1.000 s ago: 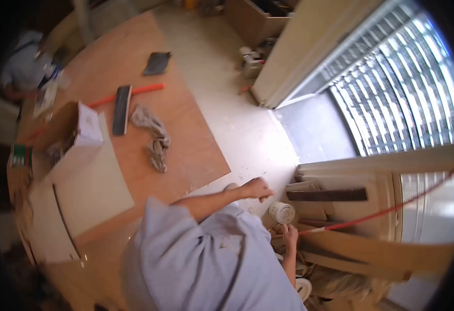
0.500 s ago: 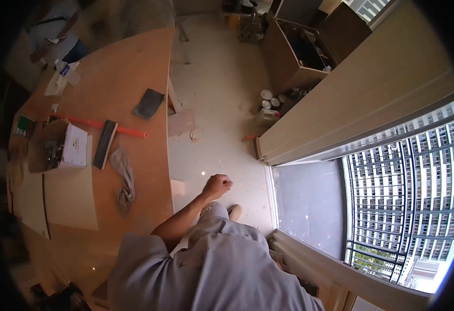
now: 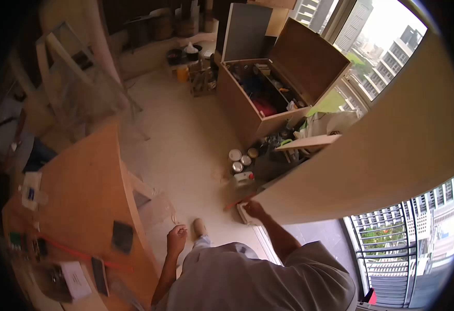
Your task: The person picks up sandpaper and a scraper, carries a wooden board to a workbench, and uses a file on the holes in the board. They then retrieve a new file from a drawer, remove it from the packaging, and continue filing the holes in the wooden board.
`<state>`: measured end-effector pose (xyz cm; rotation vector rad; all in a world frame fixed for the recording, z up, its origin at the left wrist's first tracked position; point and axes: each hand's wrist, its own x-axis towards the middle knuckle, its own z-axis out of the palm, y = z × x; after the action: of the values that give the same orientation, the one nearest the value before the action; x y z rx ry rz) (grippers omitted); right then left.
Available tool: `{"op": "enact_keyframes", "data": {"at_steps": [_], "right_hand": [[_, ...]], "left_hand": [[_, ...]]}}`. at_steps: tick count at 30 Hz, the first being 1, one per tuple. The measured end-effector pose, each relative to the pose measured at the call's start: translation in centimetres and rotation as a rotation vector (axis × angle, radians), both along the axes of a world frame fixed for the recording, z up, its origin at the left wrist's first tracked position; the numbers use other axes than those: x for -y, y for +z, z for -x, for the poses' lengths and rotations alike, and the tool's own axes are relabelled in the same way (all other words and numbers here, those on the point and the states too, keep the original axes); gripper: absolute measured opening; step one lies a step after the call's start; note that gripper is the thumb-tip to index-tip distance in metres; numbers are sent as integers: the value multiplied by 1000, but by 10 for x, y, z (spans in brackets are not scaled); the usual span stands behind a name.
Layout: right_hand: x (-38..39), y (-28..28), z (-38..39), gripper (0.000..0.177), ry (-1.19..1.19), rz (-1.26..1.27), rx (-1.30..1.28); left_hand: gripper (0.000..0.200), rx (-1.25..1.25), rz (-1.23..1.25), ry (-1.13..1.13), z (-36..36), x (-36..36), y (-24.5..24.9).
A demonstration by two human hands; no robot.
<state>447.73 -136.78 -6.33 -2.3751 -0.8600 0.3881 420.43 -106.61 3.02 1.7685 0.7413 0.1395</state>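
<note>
The left hand (image 3: 176,238) is mostly closed, fingers curled in, nothing visible in its grasp, just beside the shoe (image 3: 199,227) and to the right of the wooden table (image 3: 76,192). And here's the right hand (image 3: 254,208), out by the foot of the wall (image 3: 362,171), near the white jug (image 3: 244,177); its finger opening, grip and any contact I can't tell.

A dark, roughly square pad (image 3: 122,237) lies flat on the orange-brown surface (image 3: 76,189), near its edge. On the pale floor (image 3: 159,129), a whitish jug (image 3: 242,177) with a red cap sits just beside four round, light-lidded cans (image 3: 237,167), near the end of the beige wall (image 3: 341,181).
</note>
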Motion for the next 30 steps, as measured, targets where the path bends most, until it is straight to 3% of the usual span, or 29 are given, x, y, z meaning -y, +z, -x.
{"op": "enact_keyframes", "data": {"at_steps": [1,3,5,6,7,9,14,15,17,20,21,23,24,25,28,30], "right_hand": [[-7,-34,-3,29,-74,65,-23],[-18,-7,-6,33,-135,241,-283],[-15,-15,-18,32,-135,330,-345],[-3,-50,-24,29,-155,330,-357],[-6,-34,-31,25,-55,509,-314],[3,-90,-47,23,184,791,-264],[-23,-176,-124,24,275,774,-449],[-57,-137,-154,25,-28,729,-443],[-112,-103,-231,29,196,742,-373],[-209,-103,-342,25,-234,599,-433],[-235,-105,-391,22,165,596,-275],[-297,-81,-478,18,96,220,-180],[-334,-36,-515,19,117,85,-91],[-371,-12,-549,21,-41,179,-164],[-441,59,-622,21,-213,-40,-62],[-467,65,-655,21,-275,-146,-15]], "left_hand": [[25,-23,-49,-21,-26,-20,13],[25,-30,-125,-63,-83,-63,56],[25,-25,-193,-102,-139,-111,77],[25,11,-222,-103,-164,-133,79],[25,49,-248,-103,-190,-156,79],[23,75,-240,-63,-247,-189,93],[17,7,-325,0,-351,-268,43],[17,-43,-301,13,-369,-279,37],[16,-83,-243,33,-407,-302,29],[16,-18,-105,-52,-471,-341,38],[15,-14,-81,-47,-495,-352,37],[15,-4,-39,-35,-541,-381,38],[15,10,14,-11,-563,-394,36],[14,26,65,8,-587,-407,33],[15,56,148,-68,-658,-458,19],[15,65,139,-187,-709,-492,12]]}}
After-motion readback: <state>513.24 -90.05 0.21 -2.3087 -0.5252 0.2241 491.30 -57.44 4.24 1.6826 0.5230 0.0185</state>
